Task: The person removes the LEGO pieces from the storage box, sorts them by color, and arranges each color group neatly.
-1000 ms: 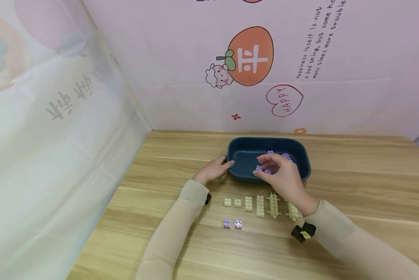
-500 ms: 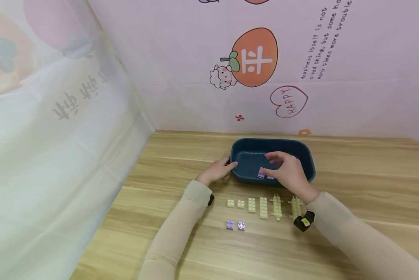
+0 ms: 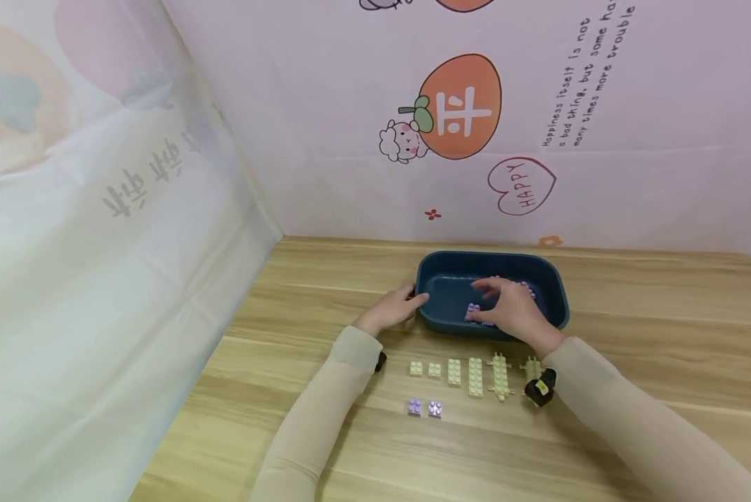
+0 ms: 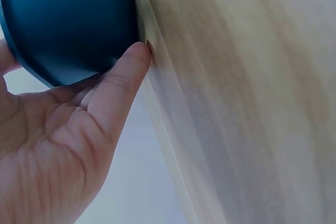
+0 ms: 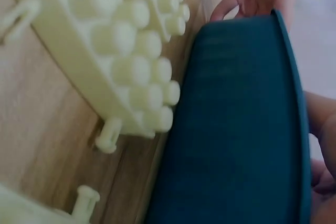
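My left hand (image 3: 390, 309) grips the left end of a dark blue plastic bin (image 3: 436, 328), thumb over the rim and fingers along the outside wall. In the left wrist view, the same hand (image 4: 68, 124) lies against the bin's outer wall (image 4: 68, 19). My right hand (image 3: 514, 310) reaches into the bin, thumb and fingers spread apart. Its thumb is by a purple building brick (image 3: 473, 311); whether they touch I cannot tell. Another purple brick (image 3: 527, 289) shows behind that hand. In the right wrist view the bin's wall (image 5: 236, 114) hides most of the right hand (image 5: 323, 145).
Cream building bricks (image 3: 454, 372) line up in front of the bin, including studded pieces with axle pegs (image 3: 501, 376). Nearer stand two purple bricks, one left (image 3: 415, 407) and one right (image 3: 434, 409). Printed cloth (image 3: 325, 139) hangs behind the wooden table (image 3: 275, 390).
My right hand's thumb and fingers have spread a little and shifted slightly within the bin. The left hand keeps its grip. The whole head view has drifted slightly.
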Motion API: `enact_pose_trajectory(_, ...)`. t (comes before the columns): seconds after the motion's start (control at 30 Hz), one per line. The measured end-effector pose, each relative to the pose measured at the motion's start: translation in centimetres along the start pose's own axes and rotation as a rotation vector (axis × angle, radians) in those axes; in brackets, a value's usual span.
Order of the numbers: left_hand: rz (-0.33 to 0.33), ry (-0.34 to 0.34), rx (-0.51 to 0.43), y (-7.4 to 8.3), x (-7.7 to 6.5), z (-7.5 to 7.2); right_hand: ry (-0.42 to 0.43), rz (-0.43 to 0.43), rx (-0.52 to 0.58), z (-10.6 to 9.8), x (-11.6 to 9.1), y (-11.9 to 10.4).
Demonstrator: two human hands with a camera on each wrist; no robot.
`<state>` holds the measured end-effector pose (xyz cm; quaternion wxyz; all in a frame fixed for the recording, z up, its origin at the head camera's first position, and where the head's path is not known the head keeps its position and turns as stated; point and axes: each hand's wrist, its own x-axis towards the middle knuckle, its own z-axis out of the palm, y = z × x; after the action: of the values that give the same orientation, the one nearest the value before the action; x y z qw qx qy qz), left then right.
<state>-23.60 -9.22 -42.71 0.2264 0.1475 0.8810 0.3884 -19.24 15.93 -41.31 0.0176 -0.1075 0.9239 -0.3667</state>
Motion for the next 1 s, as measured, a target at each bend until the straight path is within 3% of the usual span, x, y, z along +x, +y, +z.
enact_pose_trajectory(0.33, 0.005, -0.001, -0.001, 0.0, 0.0, 0.0, -0.164, -0.007, -0.018, -0.1, 1.5, 0.8)
enact_pose_trajectory(0.5, 0.013, -0.003, -0.016, 0.0, 0.1, 0.1, -0.230, -0.003, 0.023, -0.2, 2.1, 1.4)
enact_pose_trajectory(1.0, 0.005, -0.002, -0.001, 0.0, 0.1, 0.0, -0.221, 0.025, -0.013, 0.0, 3.1, 2.2)
